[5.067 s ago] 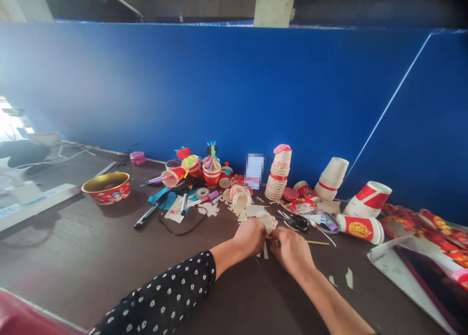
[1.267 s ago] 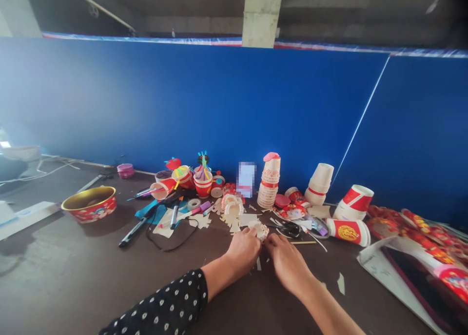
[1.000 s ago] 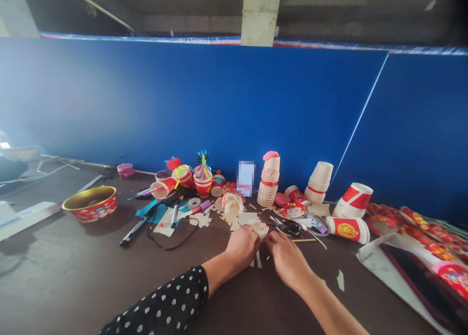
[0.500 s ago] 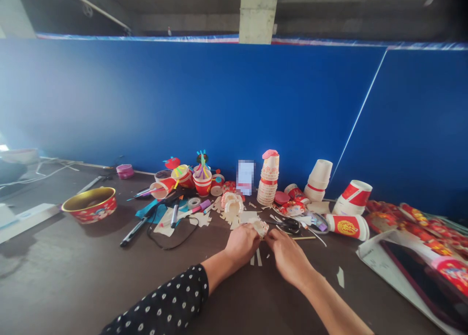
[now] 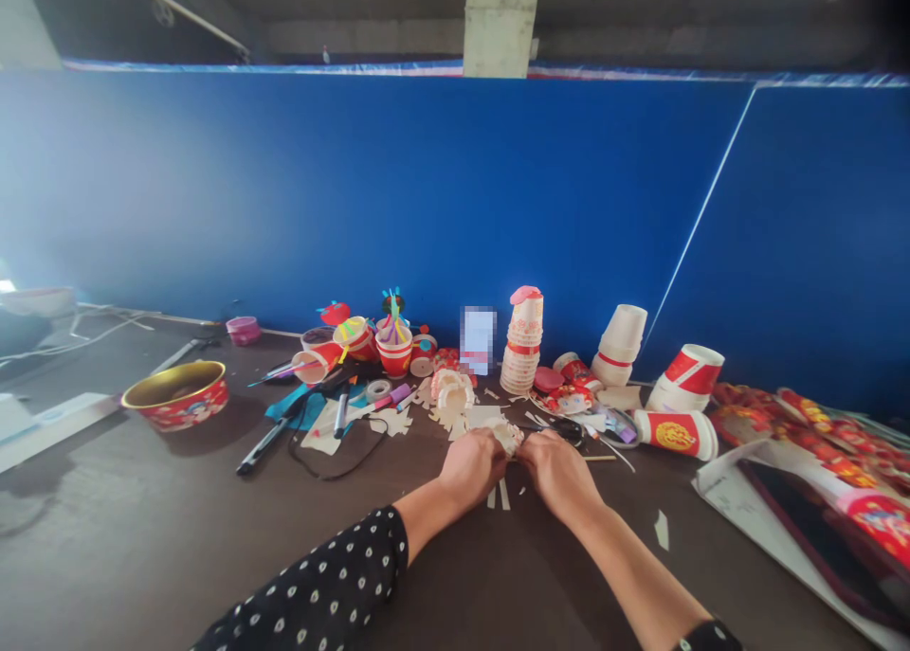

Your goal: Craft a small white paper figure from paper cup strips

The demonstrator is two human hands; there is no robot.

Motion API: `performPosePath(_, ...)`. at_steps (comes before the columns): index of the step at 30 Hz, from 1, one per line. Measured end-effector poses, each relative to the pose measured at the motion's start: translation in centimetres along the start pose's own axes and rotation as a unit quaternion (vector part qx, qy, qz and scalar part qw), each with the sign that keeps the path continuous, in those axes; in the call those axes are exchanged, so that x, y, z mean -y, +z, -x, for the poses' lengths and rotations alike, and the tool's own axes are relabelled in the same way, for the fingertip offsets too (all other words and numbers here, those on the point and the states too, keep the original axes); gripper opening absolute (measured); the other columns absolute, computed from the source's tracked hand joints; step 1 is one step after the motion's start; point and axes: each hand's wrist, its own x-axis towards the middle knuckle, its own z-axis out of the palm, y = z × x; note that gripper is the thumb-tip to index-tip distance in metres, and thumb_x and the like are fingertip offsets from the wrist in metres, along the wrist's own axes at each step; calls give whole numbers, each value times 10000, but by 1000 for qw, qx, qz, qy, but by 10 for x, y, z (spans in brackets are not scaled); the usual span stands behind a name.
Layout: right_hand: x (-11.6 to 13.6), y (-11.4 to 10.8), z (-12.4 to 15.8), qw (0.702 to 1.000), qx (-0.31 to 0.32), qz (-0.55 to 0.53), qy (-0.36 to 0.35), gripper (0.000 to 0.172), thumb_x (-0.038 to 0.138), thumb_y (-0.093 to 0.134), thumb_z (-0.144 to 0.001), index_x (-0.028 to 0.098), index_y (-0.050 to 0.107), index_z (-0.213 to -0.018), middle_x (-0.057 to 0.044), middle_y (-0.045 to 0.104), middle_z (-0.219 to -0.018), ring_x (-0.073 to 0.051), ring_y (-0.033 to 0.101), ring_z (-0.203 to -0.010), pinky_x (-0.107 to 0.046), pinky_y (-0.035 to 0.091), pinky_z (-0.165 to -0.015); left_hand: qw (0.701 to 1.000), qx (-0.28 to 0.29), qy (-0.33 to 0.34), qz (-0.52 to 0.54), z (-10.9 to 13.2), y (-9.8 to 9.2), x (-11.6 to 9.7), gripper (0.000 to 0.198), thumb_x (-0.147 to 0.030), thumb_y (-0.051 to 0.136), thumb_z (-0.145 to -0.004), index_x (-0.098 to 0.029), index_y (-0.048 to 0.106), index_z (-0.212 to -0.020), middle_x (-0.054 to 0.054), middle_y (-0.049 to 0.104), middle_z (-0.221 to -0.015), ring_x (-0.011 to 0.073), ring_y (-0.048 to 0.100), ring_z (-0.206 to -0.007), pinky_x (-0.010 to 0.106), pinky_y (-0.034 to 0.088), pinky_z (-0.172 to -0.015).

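1. Pinching one frilled white paper cup (image 5: 503, 434) between them, the person's two bare hands sit together, the left hand (image 5: 472, 468) and right hand (image 5: 558, 477) both closed on it from either side. The cup sits at their fingertips, partly hidden, just above a dark brown tabletop (image 5: 142, 509).
2. One black sleeve with white dots (image 5: 313, 575) covers the left forearm; one black band (image 5: 707, 636) circles the right wrist.
3. Two narrow white paper strips (image 5: 503, 494) lie just below the hands, and one white paper scrap (image 5: 662, 530) lies well to the right.
4. Just beyond the hands lie one small cluster of cut white paper cup pieces (image 5: 450, 400) and one pair of black-handled scissors (image 5: 561, 428).
5. Farther left stand three red paper cups (image 5: 394, 355) with colourful decorations, beside one round roll of clear tape (image 5: 378, 390) and two black marker pens (image 5: 267, 445).
6. One red bowl with a gold interior (image 5: 174, 395) sits at the left, near one small pink tub (image 5: 243, 331).
7. At the right stand one tall stack of white paper cups (image 5: 518, 357), one nested pair of upside-down white cups (image 5: 618, 334), and one red-and-white cup lying on its side (image 5: 675, 434).
8. One blurred card (image 5: 478, 338) leans against the blue wall (image 5: 355, 196).
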Motion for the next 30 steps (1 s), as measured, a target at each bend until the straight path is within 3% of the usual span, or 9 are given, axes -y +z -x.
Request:
performPosePath(9,1,-11,-1,998,41,37,16,295,214,388,-887,223,672,-807,-37,653,-818,-180,546,-848,-244,330,-618,1000,17,-20,-15,2,-7,-6,188,-197,509,-795,-146,654,-688,65,645,-820,195,600,-792,252,455,-705)
performPosePath(16,-27,-20,6,994,64,66,52,296,129,411,-833,207,674,-720,-63,647,-814,-193,551,-852,-255,353,-675,1000,8,-15,-4,2,-6,-6,207,-185,515,-786,-154,637,-622,56,645,-794,187,594,-772,249,445,-698)
performPosePath(21,-27,-22,11,997,59,-42,-7,255,135,414,-815,211,656,-783,-36,656,-857,-173,567,-857,-255,370,-731,1000,5,-13,-6,2,-8,-7,195,-164,508,-789,-148,647,-653,55,641,-781,180,583,-767,248,442,-694)
performPosePath(25,-17,-30,17,973,129,-165,-92,215,142,441,-799,214,641,-831,-16,669,-917,-153,579,-882,-243,377,-783,1000,-2,7,1,3,-8,-7,198,-127,518,-783,-152,640,-628,38,633,-744,166,573,-770,240,439,-712)
performPosePath(30,-11,-43,24,960,209,-171,-77,165,177,489,-784,220,646,-813,16,670,-756,-126,579,-693,-219,362,-633,999,-27,8,16,4,-5,-6,202,-147,527,-784,-162,629,-610,26,632,-737,161,569,-756,238,442,-690)
